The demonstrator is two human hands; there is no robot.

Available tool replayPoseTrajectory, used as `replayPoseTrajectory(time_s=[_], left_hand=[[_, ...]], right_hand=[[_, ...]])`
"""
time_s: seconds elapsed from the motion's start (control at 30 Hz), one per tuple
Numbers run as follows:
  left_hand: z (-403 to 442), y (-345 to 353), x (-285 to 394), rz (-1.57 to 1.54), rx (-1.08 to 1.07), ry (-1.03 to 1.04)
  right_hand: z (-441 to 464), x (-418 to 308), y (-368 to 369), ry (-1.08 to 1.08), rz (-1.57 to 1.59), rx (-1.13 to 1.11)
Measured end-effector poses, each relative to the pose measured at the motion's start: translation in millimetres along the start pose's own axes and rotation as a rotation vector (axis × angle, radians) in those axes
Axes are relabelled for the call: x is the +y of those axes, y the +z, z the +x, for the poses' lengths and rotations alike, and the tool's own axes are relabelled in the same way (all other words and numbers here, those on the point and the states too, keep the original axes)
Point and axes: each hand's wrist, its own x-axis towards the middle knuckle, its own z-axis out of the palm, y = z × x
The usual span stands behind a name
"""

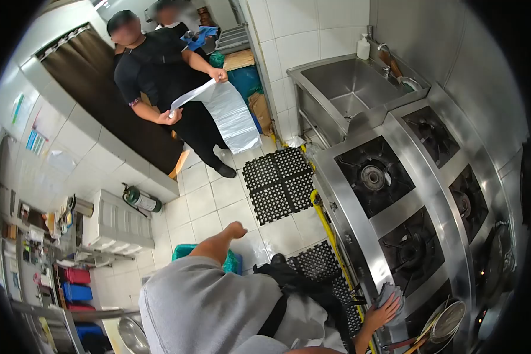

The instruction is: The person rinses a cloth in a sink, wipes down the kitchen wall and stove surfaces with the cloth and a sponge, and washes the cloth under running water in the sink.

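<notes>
My right hand (383,312) presses a grey cloth (390,295) against the steel front rim of the gas stove (366,259), its fingers spread over the cloth. The nearest burner (410,251) lies just beyond that hand. On the other side of my body, my left hand (236,230) hangs in the air above the tiled floor. Its fingers look curled in, and I see nothing held in it. Near my right hand, a round strainer (448,321) and wooden-handled utensils rest over the stove's near end.
A steel sink (342,88) with a soap bottle (363,47) adjoins the stove's far end. A yellow pipe (324,221) runs along the stove front beside black floor mats (279,184). A person (159,71) holds a plastic sheet (230,115); another stands behind. A green cylinder (141,199) stands left.
</notes>
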Motion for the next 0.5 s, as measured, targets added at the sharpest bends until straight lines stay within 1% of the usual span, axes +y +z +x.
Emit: replayPoseTrajectory(time_s=[0.03,0.1,0.17,0.23,0.3,0.33,0.37,0.43,0.47,0.5], left_hand=[[-1.3,-13.7,25.3,-0.023,0.0,-0.009],[-1.4,-25.0,76.4,-0.058,0.088,0.083],[9.6,-28.1,119.3,-0.148,0.157,0.323],[-29.6,-76.5,187.8,-0.196,0.099,0.332],[-32.0,-84.5,218.6,-0.351,0.166,0.288],[-25.8,-86.4,225.2,-0.451,0.269,0.37],[-18.1,-91.5,226.4,-0.454,0.28,0.36],[-21.1,-127.6,237.9,-0.762,0.295,0.252],[-27.2,-151.5,243.6,-0.741,0.42,0.262],[-6.8,-157.1,238.3,-0.801,0.542,0.289]], right_hand=[[-1.4,2.6,-2.3,0.006,0.003,-0.009],[0.8,2.2,-2.7,0.01,-0.02,-0.043],[2.0,2.1,-2.3,0.036,-0.041,-0.066],[1.7,6.1,-4.1,0.009,-0.035,-0.049],[5.9,7.5,-2.3,-0.053,0.013,-0.108],[10.8,0.1,-18.8,-0.082,0.114,-0.128],[20.2,-0.4,-17.6,-0.095,0.12,-0.125],[33.8,5.2,-11.5,-0.218,0.497,-0.286],[41.9,3.8,0.7,-0.288,0.768,-0.174],[58.4,-1.7,0.3,-0.301,0.768,-0.177]])
